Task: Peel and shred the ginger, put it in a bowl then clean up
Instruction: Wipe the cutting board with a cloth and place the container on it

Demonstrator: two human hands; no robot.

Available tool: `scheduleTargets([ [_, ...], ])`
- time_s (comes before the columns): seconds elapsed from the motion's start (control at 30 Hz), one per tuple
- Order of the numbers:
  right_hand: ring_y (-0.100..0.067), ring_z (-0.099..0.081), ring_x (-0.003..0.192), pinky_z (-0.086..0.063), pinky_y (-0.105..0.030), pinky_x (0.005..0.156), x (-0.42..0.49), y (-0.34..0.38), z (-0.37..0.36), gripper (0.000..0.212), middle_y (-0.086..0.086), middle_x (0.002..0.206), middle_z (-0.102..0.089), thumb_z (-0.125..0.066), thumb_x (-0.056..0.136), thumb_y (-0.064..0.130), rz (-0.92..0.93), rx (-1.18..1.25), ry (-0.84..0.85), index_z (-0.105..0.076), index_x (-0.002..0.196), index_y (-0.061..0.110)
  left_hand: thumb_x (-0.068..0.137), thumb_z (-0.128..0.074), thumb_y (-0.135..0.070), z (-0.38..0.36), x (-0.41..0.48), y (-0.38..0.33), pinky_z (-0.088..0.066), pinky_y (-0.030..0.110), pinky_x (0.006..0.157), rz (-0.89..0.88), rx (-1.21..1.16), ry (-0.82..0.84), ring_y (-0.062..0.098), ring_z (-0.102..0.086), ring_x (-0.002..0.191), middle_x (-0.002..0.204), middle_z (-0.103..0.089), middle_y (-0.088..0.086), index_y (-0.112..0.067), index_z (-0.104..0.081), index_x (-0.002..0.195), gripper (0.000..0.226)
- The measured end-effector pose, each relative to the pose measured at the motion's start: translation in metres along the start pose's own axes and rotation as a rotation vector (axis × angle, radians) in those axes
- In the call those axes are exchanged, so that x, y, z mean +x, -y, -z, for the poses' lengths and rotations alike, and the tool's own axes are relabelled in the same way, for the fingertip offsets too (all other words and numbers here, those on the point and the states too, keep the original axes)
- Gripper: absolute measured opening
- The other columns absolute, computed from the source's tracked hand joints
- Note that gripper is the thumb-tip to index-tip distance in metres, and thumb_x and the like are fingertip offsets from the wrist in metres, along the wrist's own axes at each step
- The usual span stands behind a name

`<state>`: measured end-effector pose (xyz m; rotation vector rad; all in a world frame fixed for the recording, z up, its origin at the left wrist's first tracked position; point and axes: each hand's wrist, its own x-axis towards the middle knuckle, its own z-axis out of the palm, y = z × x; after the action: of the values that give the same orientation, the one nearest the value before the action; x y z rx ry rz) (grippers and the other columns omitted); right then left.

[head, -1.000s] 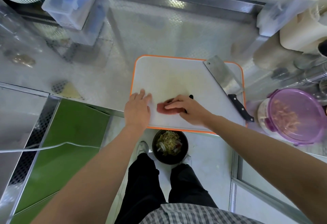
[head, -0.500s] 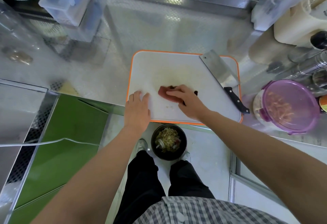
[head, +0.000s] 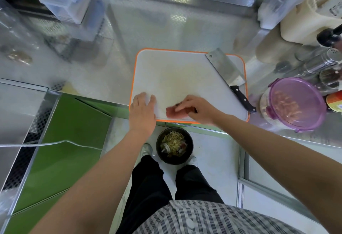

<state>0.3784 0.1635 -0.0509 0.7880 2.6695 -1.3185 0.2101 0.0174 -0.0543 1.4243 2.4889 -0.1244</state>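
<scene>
Pressing cutting board's [head: 185, 78] near-left corner with flat left hand [head: 142, 111]; pinning pink cloth [head: 172, 113] against board's near edge under straight-fingered right hand [head: 197, 109].

The middle and far half of the cutting board [head: 185, 74] lie bare, open from above. A cleaver [head: 224, 67] lies aslant across its far right corner, its handle over the right edge. The left hand [head: 142, 110] and right hand [head: 197, 109] occupy the near edge. A purple-lidded container [head: 296, 104] and bottles [head: 328, 36] crowd the right side. The steel counter [head: 157, 26] behind the board is open.
</scene>
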Motion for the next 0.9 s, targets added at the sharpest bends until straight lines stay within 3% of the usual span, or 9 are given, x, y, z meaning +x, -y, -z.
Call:
scheduleTargets([
  [0.1,-0.025,-0.052,0.104,-0.038,-0.02,0.09,0.01,-0.003,-0.005,0.056,-0.011,0.113,-0.052,-0.045,0.077,-0.012,-0.012,-0.008,-0.197,-0.062,0.124,0.014,0.094,-0.048,-0.023,-0.001,-0.004,-0.004,-0.029,0.038,0.107,0.018,0.021,-0.001,0.029,-0.027,0.131,0.141,-0.027,0.012,-0.018,-0.019,0.15,0.063],
  [0.2,-0.021,-0.046,0.118,-0.033,-0.023,0.103,0.001,0.002,-0.024,0.055,-0.011,0.123,-0.05,-0.046,0.08,-0.012,-0.015,-0.009,-0.115,-0.062,0.125,0.014,0.095,-0.048,-0.023,-0.003,-0.006,-0.004,-0.031,0.038,0.106,0.01,0.024,0.007,0.029,-0.031,0.127,0.139,-0.028,0.012,-0.016,-0.014,0.151,0.066],
  [0.27,-0.012,-0.048,0.113,-0.033,-0.016,0.099,-0.014,0.006,-0.026,0.05,-0.005,0.117,-0.052,-0.047,0.081,-0.011,0.004,0.013,-0.011,-0.067,0.118,0.016,0.094,-0.048,-0.022,-0.004,-0.006,-0.004,-0.031,0.038,0.105,0.007,0.011,0.007,0.029,-0.032,0.127,0.139,-0.029,0.013,-0.015,-0.015,0.151,0.066],
  [0.33,-0.015,-0.053,0.109,-0.039,-0.024,0.099,-0.022,0.007,-0.016,0.048,-0.003,0.112,-0.056,-0.047,0.08,-0.01,0.032,-0.014,0.051,-0.071,0.11,0.018,0.094,-0.048,-0.021,-0.004,-0.007,-0.005,-0.031,0.038,0.105,0.004,0.001,0.007,0.029,-0.032,0.127,0.139,-0.029,0.013,-0.015,-0.016,0.15,0.066],
  [0.47,-0.021,-0.052,0.111,-0.037,-0.02,0.097,-0.02,-0.001,-0.012,0.054,-0.009,0.114,-0.056,-0.045,0.076,-0.013,0.011,-0.011,-0.167,-0.067,0.118,0.014,0.095,-0.048,-0.023,-0.005,-0.008,-0.008,-0.03,0.038,0.106,0.014,-0.001,0.016,0.03,-0.029,0.13,0.141,-0.025,0.014,-0.013,-0.014,0.151,0.066],
  [0.57,-0.016,-0.051,0.116,-0.035,-0.018,0.103,-0.031,0.003,-0.026,0.052,-0.005,0.112,-0.055,-0.045,0.076,-0.015,0.012,0.048,-0.115,-0.069,0.113,0.012,0.095,-0.048,-0.023,-0.006,-0.012,-0.008,-0.028,0.038,0.107,0.001,-0.015,0.012,0.03,-0.027,0.131,0.143,-0.024,0.014,-0.015,-0.015,0.151,0.065],
  [0.77,-0.019,-0.053,0.113,-0.041,-0.028,0.098,-0.034,-0.004,-0.022,0.052,-0.005,0.109,-0.054,-0.047,0.076,-0.014,-0.033,0.044,-0.202,-0.069,0.114,0.013,0.095,-0.049,-0.024,-0.008,-0.015,-0.008,-0.028,0.04,0.106,-0.022,-0.009,0.006,0.032,-0.026,0.133,0.146,-0.023,0.014,-0.016,-0.018,0.15,0.064],
  [0.83,-0.015,-0.054,0.102,-0.042,-0.024,0.09,-0.036,-0.002,-0.019,0.05,-0.002,0.104,-0.055,-0.046,0.076,-0.012,-0.064,0.053,-0.116,-0.071,0.108,0.018,0.095,-0.049,-0.024,-0.008,-0.015,-0.009,-0.029,0.04,0.105,-0.029,-0.003,0.003,0.032,-0.027,0.131,0.145,-0.024,0.014,-0.016,-0.018,0.15,0.064],
  [0.9,-0.015,-0.052,0.094,-0.037,-0.017,0.08,-0.036,-0.003,-0.018,0.05,-0.003,0.104,-0.052,-0.047,0.077,-0.01,-0.119,0.051,-0.229,-0.069,0.113,0.018,0.094,-0.05,-0.025,-0.008,-0.014,-0.008,-0.03,0.04,0.104,-0.041,0.002,-0.004,0.032,-0.029,0.13,0.145,-0.025,0.014,-0.016,-0.019,0.149,0.064],
])
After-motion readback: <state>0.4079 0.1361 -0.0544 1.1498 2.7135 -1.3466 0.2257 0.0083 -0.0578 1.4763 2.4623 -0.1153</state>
